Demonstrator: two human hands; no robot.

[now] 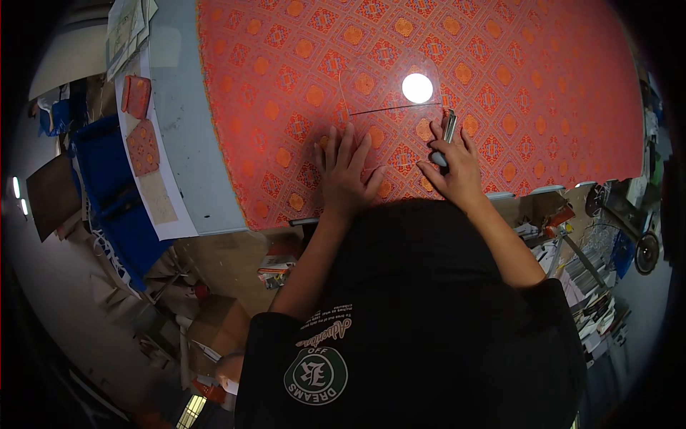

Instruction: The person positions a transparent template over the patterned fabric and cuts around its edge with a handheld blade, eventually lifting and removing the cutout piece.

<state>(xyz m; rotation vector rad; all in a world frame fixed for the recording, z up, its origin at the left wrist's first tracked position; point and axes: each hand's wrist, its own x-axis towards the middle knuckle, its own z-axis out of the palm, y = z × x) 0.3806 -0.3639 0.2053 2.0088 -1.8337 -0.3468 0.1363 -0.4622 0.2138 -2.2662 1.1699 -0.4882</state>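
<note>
A red fabric with an orange and blue lattice pattern covers the table. On it lies what looks like a clear template, its edges faint, with a bright white round spot on it that may be glare. A thin dark line crosses it. My left hand rests flat with fingers spread, at the line's lower left. My right hand is closed around a silver utility knife with a grey end, its tip near the line's right end. The blade itself is too small to make out.
At the left, a grey tabletop strip shows beside white paper bearing red fabric pieces. Blue cloth hangs beyond it. A cardboard box stands below, left. Piled papers and tools crowd the lower right.
</note>
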